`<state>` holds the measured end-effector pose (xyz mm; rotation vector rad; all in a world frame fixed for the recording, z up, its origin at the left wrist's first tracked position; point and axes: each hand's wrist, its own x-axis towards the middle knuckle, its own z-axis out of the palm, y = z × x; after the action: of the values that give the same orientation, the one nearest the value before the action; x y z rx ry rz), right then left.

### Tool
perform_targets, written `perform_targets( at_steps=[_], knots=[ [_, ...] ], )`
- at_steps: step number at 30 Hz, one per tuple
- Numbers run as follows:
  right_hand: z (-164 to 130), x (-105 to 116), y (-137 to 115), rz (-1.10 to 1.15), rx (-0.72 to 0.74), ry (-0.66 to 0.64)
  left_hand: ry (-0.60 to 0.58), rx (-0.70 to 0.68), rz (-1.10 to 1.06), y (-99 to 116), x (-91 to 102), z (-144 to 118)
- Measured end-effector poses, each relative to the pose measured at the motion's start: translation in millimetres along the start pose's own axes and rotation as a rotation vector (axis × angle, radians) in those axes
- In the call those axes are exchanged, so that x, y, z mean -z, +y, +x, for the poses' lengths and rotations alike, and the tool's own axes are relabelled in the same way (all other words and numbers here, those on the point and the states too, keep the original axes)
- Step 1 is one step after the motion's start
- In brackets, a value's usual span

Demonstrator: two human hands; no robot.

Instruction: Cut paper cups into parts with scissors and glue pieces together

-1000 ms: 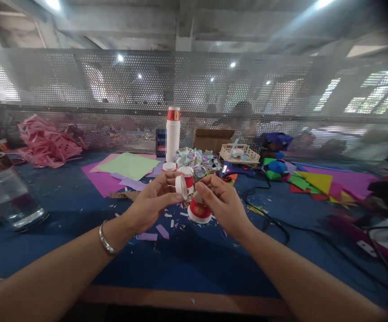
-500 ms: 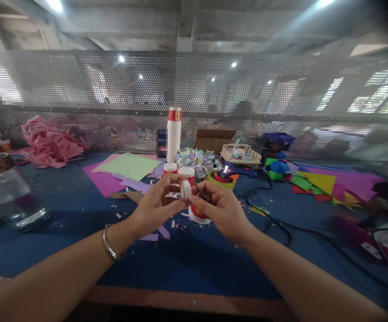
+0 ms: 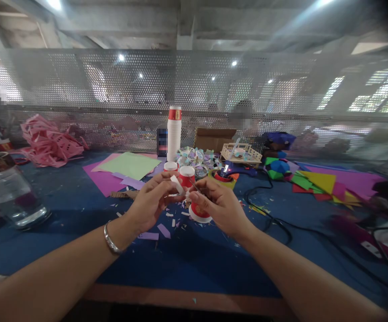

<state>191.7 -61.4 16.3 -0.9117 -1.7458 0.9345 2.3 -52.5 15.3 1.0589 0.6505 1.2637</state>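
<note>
Head view, near to far: two bare forearms reaching in over the blue table [image 3: 63, 210], a metal bangle [image 3: 111, 239] on the left wrist. Left hand [image 3: 149, 203] with fingers pinched together on a small white paper piece [image 3: 176, 184], held tilted above the tabletop. Right hand [image 3: 219, 203] closed around small scissors [image 3: 197, 188], thin blades poking out toward the white piece; whether the blades touch it cannot be told. Just below and between the hands, an upturned red-and-white paper cup [image 3: 199, 212] standing on the table amid scattered paper scraps [image 3: 162, 230]. At far left, a clear glass jar [image 3: 8, 192]. Just behind the hands, two more small red-and-white cups [image 3: 186, 175], then green and purple paper sheets [image 3: 127, 167] to the left and a black cable [image 3: 274, 223] trailing right. Farther back, a tall stack of paper cups [image 3: 173, 134], a cardboard box [image 3: 212, 138], a pink paper heap [image 3: 48, 143] at left, coloured paper triangles [image 3: 318, 182] at right, and a perforated metal screen [image 3: 194, 85] behind.
</note>
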Motion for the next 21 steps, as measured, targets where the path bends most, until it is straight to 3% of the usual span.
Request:
perform_targets(
  at_steps=[10,21],
  knots=[
    [-8.6,0.5,3.8,-0.251,0.045,-0.019,0.000,0.052,-0.162,4.4,-2.9,-0.8],
    [-9.4,1.4,-1.1,-0.310,0.093,0.014,0.004,-0.024,-0.108,3.0,-3.3,-2.6]
  ],
)
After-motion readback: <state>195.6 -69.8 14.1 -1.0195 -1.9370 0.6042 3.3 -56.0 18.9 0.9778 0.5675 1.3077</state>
